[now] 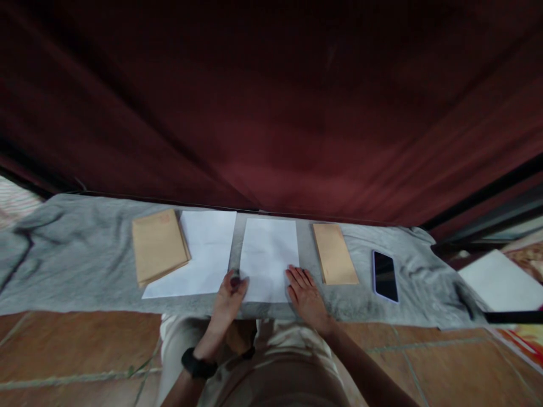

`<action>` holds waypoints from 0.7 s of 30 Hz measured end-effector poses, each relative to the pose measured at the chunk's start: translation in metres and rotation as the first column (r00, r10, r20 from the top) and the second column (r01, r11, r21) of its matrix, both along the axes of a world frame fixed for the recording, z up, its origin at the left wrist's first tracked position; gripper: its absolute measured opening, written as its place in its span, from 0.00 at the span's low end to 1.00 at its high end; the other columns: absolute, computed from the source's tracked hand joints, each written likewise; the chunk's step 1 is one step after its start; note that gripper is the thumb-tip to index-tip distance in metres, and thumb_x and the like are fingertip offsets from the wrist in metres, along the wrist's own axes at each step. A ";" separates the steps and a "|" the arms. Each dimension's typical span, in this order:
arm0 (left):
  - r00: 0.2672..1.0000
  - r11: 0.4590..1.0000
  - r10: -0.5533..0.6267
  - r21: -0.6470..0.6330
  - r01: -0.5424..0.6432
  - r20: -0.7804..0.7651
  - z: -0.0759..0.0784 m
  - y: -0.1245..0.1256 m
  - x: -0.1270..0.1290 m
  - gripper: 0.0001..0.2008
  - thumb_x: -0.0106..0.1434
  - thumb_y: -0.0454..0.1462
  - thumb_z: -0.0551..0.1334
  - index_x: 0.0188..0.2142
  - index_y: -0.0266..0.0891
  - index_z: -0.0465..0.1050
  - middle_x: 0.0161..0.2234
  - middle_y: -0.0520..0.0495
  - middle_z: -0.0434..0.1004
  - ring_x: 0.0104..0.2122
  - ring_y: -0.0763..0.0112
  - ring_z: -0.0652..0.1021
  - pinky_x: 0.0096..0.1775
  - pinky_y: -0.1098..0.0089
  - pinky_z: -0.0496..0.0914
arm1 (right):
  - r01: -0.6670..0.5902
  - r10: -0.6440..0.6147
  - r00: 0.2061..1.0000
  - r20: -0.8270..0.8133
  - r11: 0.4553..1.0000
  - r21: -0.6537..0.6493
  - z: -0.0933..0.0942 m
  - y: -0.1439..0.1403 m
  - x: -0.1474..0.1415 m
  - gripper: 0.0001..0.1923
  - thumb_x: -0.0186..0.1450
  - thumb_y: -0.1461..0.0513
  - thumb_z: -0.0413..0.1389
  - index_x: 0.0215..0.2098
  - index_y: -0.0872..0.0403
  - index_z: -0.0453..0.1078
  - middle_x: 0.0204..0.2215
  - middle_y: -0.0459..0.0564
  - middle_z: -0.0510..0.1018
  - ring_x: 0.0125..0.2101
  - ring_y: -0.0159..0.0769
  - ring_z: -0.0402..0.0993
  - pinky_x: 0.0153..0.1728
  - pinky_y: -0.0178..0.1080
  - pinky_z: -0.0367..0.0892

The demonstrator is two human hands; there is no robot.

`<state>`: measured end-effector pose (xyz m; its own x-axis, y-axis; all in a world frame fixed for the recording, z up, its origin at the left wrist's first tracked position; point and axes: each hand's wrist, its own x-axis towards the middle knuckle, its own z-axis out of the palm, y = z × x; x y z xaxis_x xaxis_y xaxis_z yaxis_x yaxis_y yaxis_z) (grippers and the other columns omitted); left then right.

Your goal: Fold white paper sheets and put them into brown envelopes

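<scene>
Gray cloth (97,249) covers a narrow bench (85,294) below dark red fabric (271,113). The right hand (306,294) lies flat and outspread, grasping nothing, on the lower right edge of the middle white sheet (269,254). The left hand (229,298) curves at that sheet's lower left edge; whether it pinches anything I cannot tell. Farther out, brown envelopes (159,243) partly cover a left-hand sheet (212,243); rightward lie a second brown stack (335,254), then a phone (385,276).

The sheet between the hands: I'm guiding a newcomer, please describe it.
In front of the maroon fabric lies a gray cloth. On it, between the left hand and right hand, is a white sheet. Unlike the other white sheet, it has no brown envelopes overlapping it.
</scene>
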<state>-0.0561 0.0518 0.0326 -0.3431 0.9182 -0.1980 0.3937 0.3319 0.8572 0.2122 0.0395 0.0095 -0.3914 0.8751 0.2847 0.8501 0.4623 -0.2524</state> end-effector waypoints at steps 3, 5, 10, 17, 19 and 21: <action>0.988 0.994 0.073 -0.088 -0.062 0.135 0.006 0.008 -0.005 0.25 0.51 0.50 0.69 0.44 0.38 0.76 0.28 0.50 0.78 0.31 0.62 0.79 0.37 0.64 0.73 | -0.001 0.002 1.000 -0.010 1.000 0.011 0.000 0.000 -0.001 0.26 0.75 0.64 0.48 0.70 0.54 0.62 0.68 0.55 0.67 0.67 0.44 0.64 0.70 0.55 0.56; 0.974 0.992 0.090 -0.100 -0.070 0.208 0.009 0.009 -0.008 0.23 0.47 0.52 0.71 0.36 0.38 0.77 0.26 0.50 0.76 0.28 0.64 0.77 0.33 0.67 0.71 | -0.003 0.003 1.000 -0.015 1.000 0.011 -0.001 0.000 -0.001 0.26 0.75 0.64 0.48 0.70 0.54 0.62 0.68 0.55 0.68 0.67 0.44 0.65 0.70 0.55 0.56; 0.943 0.990 0.119 -0.116 -0.086 0.312 0.015 0.002 -0.011 0.21 0.44 0.52 0.72 0.30 0.38 0.76 0.21 0.54 0.70 0.24 0.70 0.72 0.24 0.72 0.65 | -0.052 0.051 0.998 -0.030 0.999 -0.014 0.000 -0.002 0.007 0.27 0.75 0.65 0.48 0.71 0.54 0.60 0.68 0.56 0.68 0.68 0.43 0.64 0.70 0.55 0.59; 0.856 0.956 0.243 -0.260 -0.133 0.457 0.022 -0.005 -0.006 0.14 0.55 0.40 0.71 0.38 0.39 0.73 0.26 0.55 0.72 0.19 0.74 0.75 0.19 0.76 0.65 | -0.291 0.285 0.956 -0.062 0.950 -0.112 0.010 -0.015 0.029 0.39 0.72 0.57 0.57 0.76 0.51 0.48 0.71 0.55 0.63 0.69 0.46 0.61 0.70 0.58 0.59; 0.824 0.950 0.259 -0.288 -0.122 0.504 0.023 -0.007 -0.006 0.13 0.57 0.38 0.70 0.39 0.39 0.71 0.27 0.54 0.73 0.17 0.75 0.75 0.18 0.77 0.64 | -0.302 0.291 0.951 -0.103 0.947 -0.112 0.008 -0.018 0.035 0.39 0.71 0.60 0.56 0.76 0.49 0.46 0.71 0.53 0.63 0.69 0.44 0.62 0.70 0.56 0.60; 0.799 0.950 0.252 -0.296 -0.097 0.546 0.022 -0.010 -0.006 0.13 0.57 0.37 0.70 0.40 0.38 0.71 0.28 0.55 0.72 0.16 0.76 0.75 0.18 0.77 0.64 | -0.255 0.239 0.957 -0.161 0.963 -0.087 0.003 -0.020 0.039 0.40 0.70 0.66 0.52 0.77 0.48 0.45 0.71 0.52 0.63 0.69 0.42 0.61 0.69 0.54 0.62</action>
